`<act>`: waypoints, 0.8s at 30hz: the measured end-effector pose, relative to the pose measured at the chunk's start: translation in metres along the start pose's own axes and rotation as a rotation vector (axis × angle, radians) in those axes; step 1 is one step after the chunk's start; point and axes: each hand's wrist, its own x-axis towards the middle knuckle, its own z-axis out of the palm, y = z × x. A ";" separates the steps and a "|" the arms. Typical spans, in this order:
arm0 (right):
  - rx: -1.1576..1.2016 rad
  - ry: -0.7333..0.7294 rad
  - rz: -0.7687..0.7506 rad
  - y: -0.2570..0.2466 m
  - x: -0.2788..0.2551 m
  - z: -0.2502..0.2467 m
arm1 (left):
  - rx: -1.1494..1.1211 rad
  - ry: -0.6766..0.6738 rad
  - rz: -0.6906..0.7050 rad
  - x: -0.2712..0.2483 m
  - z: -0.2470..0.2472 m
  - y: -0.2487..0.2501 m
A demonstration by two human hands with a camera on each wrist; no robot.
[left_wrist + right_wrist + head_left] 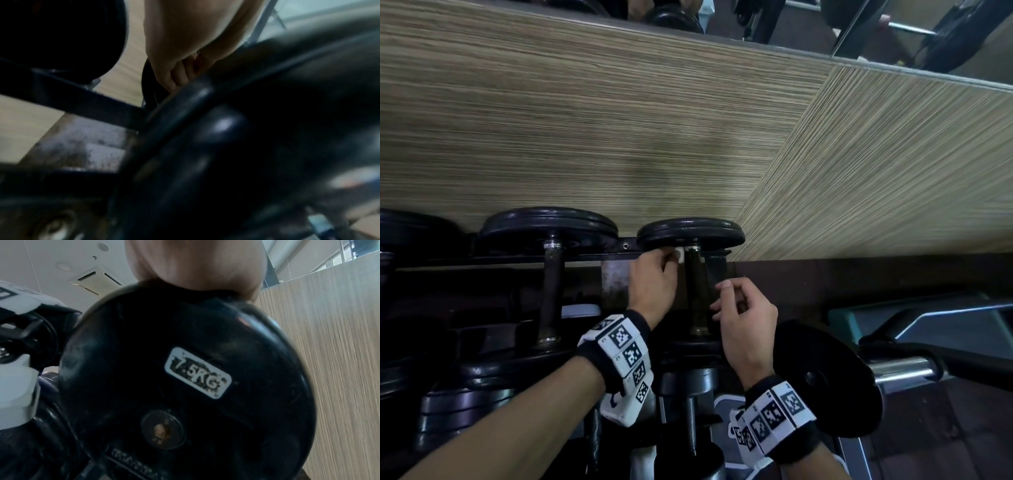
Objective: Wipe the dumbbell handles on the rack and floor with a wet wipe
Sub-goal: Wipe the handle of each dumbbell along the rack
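Black dumbbells lie on a dark rack [616,255] against the wall. In the head view my left hand [654,284] pinches a small white wet wipe [680,255] against the far end of the rightmost dumbbell's handle [695,294], just under its far plate [690,233]. My right hand [746,315] hovers on the handle's right side, fingers loosely curled, fingertips at the bar and holding nothing. The right wrist view is filled by this dumbbell's near plate [185,378], labelled 7.5KG. The left wrist view is blurred; it shows my left hand's curled fingers [180,76] behind a dark plate [267,129].
A second dumbbell's handle [552,291] lies to the left, with more dumbbells [465,394] on the lower tier. A loose black plate [825,377] on a chrome bar [904,370] and a teal bench [849,318] stand at the right. A wood-grain wall [619,120] rises behind.
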 end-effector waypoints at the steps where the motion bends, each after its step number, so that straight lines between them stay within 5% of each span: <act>1: -0.002 0.001 -0.002 0.000 0.000 0.000 | 0.000 -0.006 0.039 -0.003 0.000 0.001; 9: -0.014 -0.008 0.007 0.000 0.000 0.000 | 0.141 -0.141 0.374 -0.020 -0.001 0.010; 14: -0.011 -0.007 0.015 0.000 0.000 0.000 | 0.045 0.072 0.080 -0.010 -0.014 -0.004; 18: -0.008 -0.004 0.001 0.001 0.000 0.000 | 0.111 -0.059 -0.174 0.003 -0.010 -0.013; 24: 0.007 0.007 -0.012 0.002 0.000 0.000 | -0.329 -0.111 -0.403 0.017 0.015 -0.005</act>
